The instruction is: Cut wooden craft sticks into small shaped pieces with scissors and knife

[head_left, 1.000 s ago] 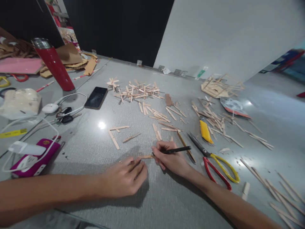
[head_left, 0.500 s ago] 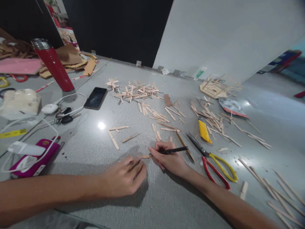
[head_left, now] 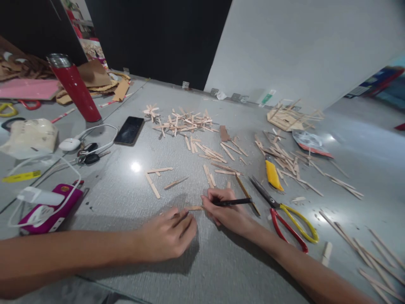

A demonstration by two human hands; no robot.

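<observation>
Between my hands lies a short wooden craft stick (head_left: 194, 207) on the grey table. My left hand (head_left: 172, 234) is closed, pinching the stick's left end. In my right hand (head_left: 223, 207) is a slim black pen (head_left: 234, 202), its back end pointing right; the tip is hidden by my fingers near the stick's right end. Beyond my hands, several sticks form an angled shape (head_left: 152, 185), with a loose pointed stick (head_left: 176, 182) beside it. Scissors (head_left: 281, 209) with red and yellow handles lie right of my right hand, below a yellow cutter (head_left: 273, 174).
Craft sticks lie in a heap (head_left: 186, 122) at the back and in a pile (head_left: 281, 154) on the right. A stick frame (head_left: 286, 118) stands behind. To the left are a phone (head_left: 129, 131), a red flask (head_left: 74, 88), keys (head_left: 91, 157) and a purple box (head_left: 53, 209) with a white cable.
The pen's back end has dipped slightly as my right hand turned a little. My left hand keeps its pinch on the stick. The whole view has shifted slightly.
</observation>
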